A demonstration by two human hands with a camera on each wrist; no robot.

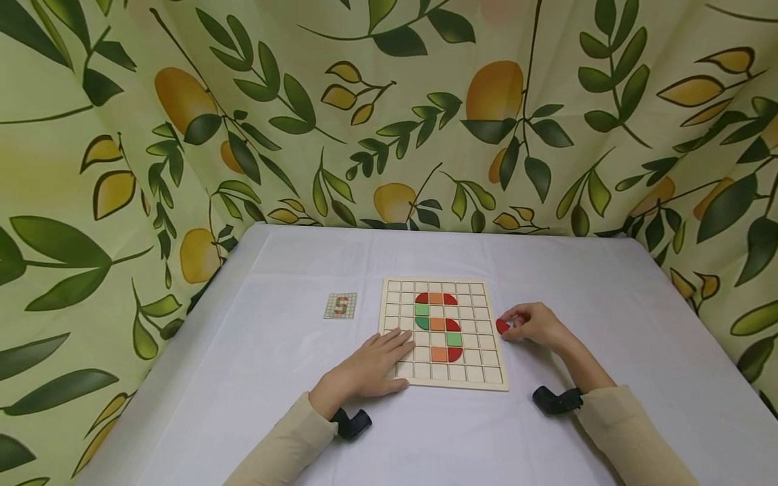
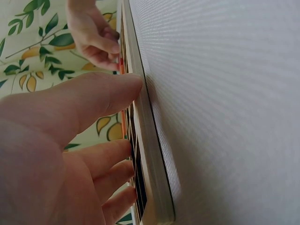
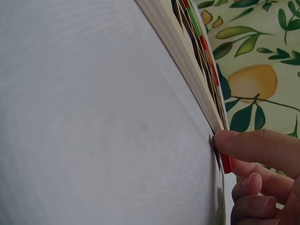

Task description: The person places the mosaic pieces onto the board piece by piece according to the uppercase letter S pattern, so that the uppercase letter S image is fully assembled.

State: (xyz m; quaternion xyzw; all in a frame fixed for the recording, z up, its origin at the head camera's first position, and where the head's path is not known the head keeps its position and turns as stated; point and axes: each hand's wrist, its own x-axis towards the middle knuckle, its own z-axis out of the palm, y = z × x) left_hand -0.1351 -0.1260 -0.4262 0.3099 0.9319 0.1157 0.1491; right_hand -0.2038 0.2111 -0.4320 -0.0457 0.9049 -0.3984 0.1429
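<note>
A pale wooden grid board point(image 1: 494, 375) lies flat on the table. Colored pieces set in its squares trace an S-like curve: red quarter-rounds point(image 1: 454, 354), orange squares point(image 1: 437, 324), light green squares point(image 1: 453, 339) and one dark green quarter-round point(image 1: 422, 323). My left hand point(image 1: 372, 364) rests on the board's near left corner, fingers stretched over the squares and thumb point(image 2: 105, 93) along the near edge. Just beyond the right edge, my right hand point(image 1: 533, 324) pinches a red quarter-round piece point(image 3: 226, 163) between thumb and fingers, close to the tablecloth.
Left of the board lies a small card point(image 1: 340, 306) printed with a grid and a matching S pattern. A white cloth point(image 1: 273, 378) covers the table. Behind it hangs a curtain point(image 1: 389, 135) with fruit and leaves. Each wrist wears a black camera mount point(image 1: 556, 400).
</note>
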